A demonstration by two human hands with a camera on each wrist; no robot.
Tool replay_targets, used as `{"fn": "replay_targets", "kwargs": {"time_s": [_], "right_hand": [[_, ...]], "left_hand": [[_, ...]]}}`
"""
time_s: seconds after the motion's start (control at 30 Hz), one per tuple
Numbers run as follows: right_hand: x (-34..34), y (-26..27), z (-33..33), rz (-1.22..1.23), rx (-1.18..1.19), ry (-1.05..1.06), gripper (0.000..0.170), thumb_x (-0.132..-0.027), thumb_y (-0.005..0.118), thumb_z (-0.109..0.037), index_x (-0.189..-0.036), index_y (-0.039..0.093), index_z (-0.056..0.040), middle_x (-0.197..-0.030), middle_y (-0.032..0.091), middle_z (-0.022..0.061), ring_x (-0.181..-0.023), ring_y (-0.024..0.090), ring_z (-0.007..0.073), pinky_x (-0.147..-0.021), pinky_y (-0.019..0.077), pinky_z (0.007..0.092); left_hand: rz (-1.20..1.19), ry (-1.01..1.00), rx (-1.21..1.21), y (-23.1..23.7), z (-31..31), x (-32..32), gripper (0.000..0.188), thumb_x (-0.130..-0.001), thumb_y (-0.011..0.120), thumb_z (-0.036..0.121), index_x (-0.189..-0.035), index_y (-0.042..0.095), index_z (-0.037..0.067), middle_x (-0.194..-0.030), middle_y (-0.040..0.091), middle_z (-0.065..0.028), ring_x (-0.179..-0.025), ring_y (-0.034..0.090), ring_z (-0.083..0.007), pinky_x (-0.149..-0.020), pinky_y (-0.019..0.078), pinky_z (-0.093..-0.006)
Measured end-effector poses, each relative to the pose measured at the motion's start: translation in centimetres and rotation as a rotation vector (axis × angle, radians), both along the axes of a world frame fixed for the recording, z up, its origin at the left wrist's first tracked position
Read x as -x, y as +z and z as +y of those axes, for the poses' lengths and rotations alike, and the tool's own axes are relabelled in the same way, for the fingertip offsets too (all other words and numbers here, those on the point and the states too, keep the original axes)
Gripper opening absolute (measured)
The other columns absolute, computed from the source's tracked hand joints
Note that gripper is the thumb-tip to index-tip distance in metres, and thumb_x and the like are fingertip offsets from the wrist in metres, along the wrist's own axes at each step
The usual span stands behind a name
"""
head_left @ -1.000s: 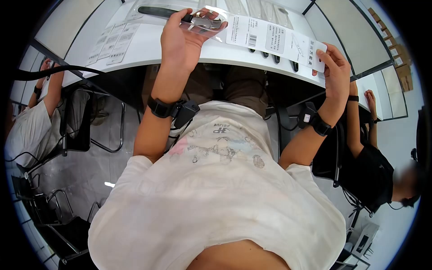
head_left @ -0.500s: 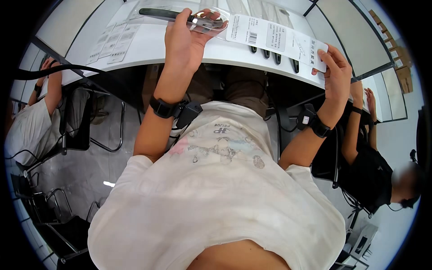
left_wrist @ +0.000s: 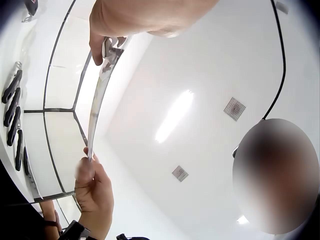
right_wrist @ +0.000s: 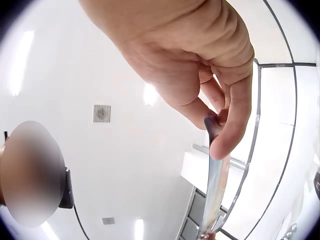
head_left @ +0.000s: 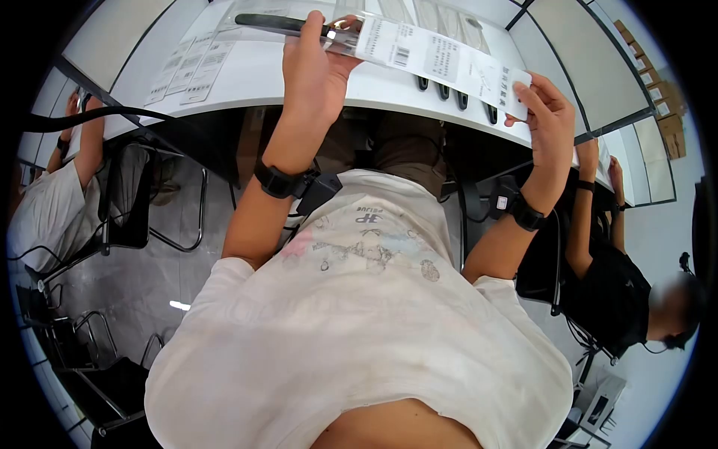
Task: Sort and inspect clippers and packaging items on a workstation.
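In the head view, my left hand [head_left: 313, 82] grips a tool with a long black handle [head_left: 269, 22] and a metal end, at the clear plastic sleeve [head_left: 342, 45]. The handle points left, past the thumb. From the sleeve a white printed card [head_left: 430, 56] with a barcode stretches right. My right hand [head_left: 547, 123] pinches the card's far end between thumb and fingers. In the left wrist view the card [left_wrist: 96, 100] shows nearly edge-on, slightly bowed between both hands. The right wrist view also has the card [right_wrist: 215, 175] edge-on below my fingertips. My left palm partly hides the metal end.
Several black-handled tools [head_left: 461, 99] lie near the table's front edge, under the card. White printed cards [head_left: 202, 67] lie at the left of the table [head_left: 247, 78]. Clear plastic packs [head_left: 449, 22] are at the back. Low partitions [head_left: 598, 67] border the table; people sit either side.
My left hand has shifted slightly right with the tool. The card and my right hand have moved a little left, and the card has tilted. Both holds are unchanged.
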State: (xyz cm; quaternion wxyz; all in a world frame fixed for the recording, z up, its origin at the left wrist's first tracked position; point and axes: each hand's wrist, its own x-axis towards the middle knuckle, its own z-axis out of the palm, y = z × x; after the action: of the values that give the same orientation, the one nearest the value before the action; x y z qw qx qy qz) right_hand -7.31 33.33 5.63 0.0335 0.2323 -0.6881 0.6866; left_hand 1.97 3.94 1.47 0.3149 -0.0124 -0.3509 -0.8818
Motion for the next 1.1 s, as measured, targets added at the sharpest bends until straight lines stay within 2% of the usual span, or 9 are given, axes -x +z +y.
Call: {"fn": "replay_targets", "kwargs": {"time_s": [0.17,0.3,0.37,0.5,0.7,0.83,0.93,0.97,1.1], "right_hand": [[-0.9,-1.0,-3.0,0.049,-0.083,0.008,0.031,-0.088,0.075,-0.008,-0.113,0.069,0.0106,-0.08,0.067,0.008,-0.065,0.069,0.0166,-0.058,0.0615,0.0275],[-2.6,-1.7,-6.2,-0.031,-0.075,0.26,0.034,-0.095,0.069,-0.011,-0.12,0.066,0.0112,-0.088,0.072,0.0149,-0.069,0.073,0.0212,-0.065,0.0637,0.0308],[-3.2,-2.4,-8.1,-0.02,0.055,0.375,0.032,-0.098,0.065,-0.01,-0.121,0.065,0.0115,-0.089,0.073,0.0179,-0.07,0.074,0.0243,-0.063,0.0634,0.0307],[-3.2,-2.5,-8.6,0.015,0.081,0.359,0.031,-0.099,0.064,-0.011,-0.12,0.064,0.012,-0.088,0.072,0.0194,-0.07,0.075,0.0266,-0.061,0.0628,0.0306],[-4.0,-1.1,-7.5,-0.226,0.047,0.57,0.028,-0.1,0.063,-0.015,-0.112,0.065,0.0114,-0.083,0.072,0.0169,-0.069,0.075,0.028,-0.054,0.0607,0.0303],[-2.3,0.0,-3.9,-0.075,0.146,0.363,0.021,-0.097,0.065,-0.01,-0.101,0.067,0.01,-0.08,0.069,0.0133,-0.056,0.069,0.0217,-0.048,0.0534,0.0288],[-1.7,1.2,0.7,0.206,0.334,-0.087,0.016,-0.097,0.065,-0.005,-0.087,0.063,0.0065,-0.078,0.067,0.0145,-0.057,0.07,0.028,-0.052,0.0554,0.0329],[-1.5,1.4,2.0,0.348,0.485,-0.14,0.016,-0.098,0.063,-0.004,-0.088,0.061,0.0083,-0.078,0.067,0.0151,-0.057,0.07,0.0294,-0.054,0.0577,0.0345],[-0.9,2.5,7.5,0.603,0.606,-0.635,0.018,-0.099,0.058,-0.002,-0.092,0.055,0.0143,-0.088,0.068,0.0315,-0.072,0.074,0.0397,-0.066,0.0659,0.0381]], "left_hand": [[-0.022,0.001,0.052,-0.2,1.2,-0.1,0.031,-0.107,0.052,0.029,-0.121,0.049,0.001,-0.125,0.059,-0.0187,-0.114,0.064,-0.0283,-0.096,0.059,-0.0464],[0.0,-0.042,0.07,0.0,3.1,-0.4,0.041,-0.106,0.054,0.031,-0.132,0.047,0.0,-0.124,0.06,-0.0127,-0.117,0.062,-0.0249,-0.099,0.0559,-0.0458],[0.013,-0.068,0.055,-0.1,3.9,-0.5,0.04,-0.106,0.054,0.032,-0.131,0.048,0.001,-0.123,0.061,-0.01,-0.118,0.062,-0.0226,-0.099,0.0541,-0.044],[-0.007,-0.066,0.035,-0.2,4.5,-0.7,0.039,-0.105,0.055,0.031,-0.132,0.047,0.003,-0.123,0.06,-0.0081,-0.117,0.062,-0.02,-0.1,0.053,-0.0427],[-0.01,-0.11,0.121,-0.6,5.4,-0.7,0.045,-0.104,0.056,0.035,-0.133,0.047,0.002,-0.126,0.059,-0.0073,-0.119,0.059,-0.0177,-0.103,0.0485,-0.0394],[-0.004,-0.231,0.329,0.1,5.8,-0.9,0.052,-0.106,0.049,0.045,-0.136,0.043,0.003,-0.132,0.059,-0.0173,-0.124,0.058,-0.0256,-0.105,0.0484,-0.0424],[0.052,-0.236,0.504,0.4,5.9,-1.8,0.06,-0.106,0.041,0.051,-0.141,0.031,0.002,-0.13,0.057,-0.029,-0.118,0.064,-0.0344,-0.1,0.0527,-0.0448],[0.056,-0.243,0.508,0.2,5.8,-1.6,0.06,-0.106,0.041,0.051,-0.141,0.031,0.002,-0.13,0.057,-0.029,-0.118,0.064,-0.0344,-0.1,0.0527,-0.0448],[0.028,-0.218,0.457,0.1,5.5,-1.3,0.058,-0.105,0.045,0.049,-0.138,0.035,0.003,-0.126,0.059,-0.0265,-0.114,0.065,-0.0354,-0.097,0.0546,-0.0445]]}}
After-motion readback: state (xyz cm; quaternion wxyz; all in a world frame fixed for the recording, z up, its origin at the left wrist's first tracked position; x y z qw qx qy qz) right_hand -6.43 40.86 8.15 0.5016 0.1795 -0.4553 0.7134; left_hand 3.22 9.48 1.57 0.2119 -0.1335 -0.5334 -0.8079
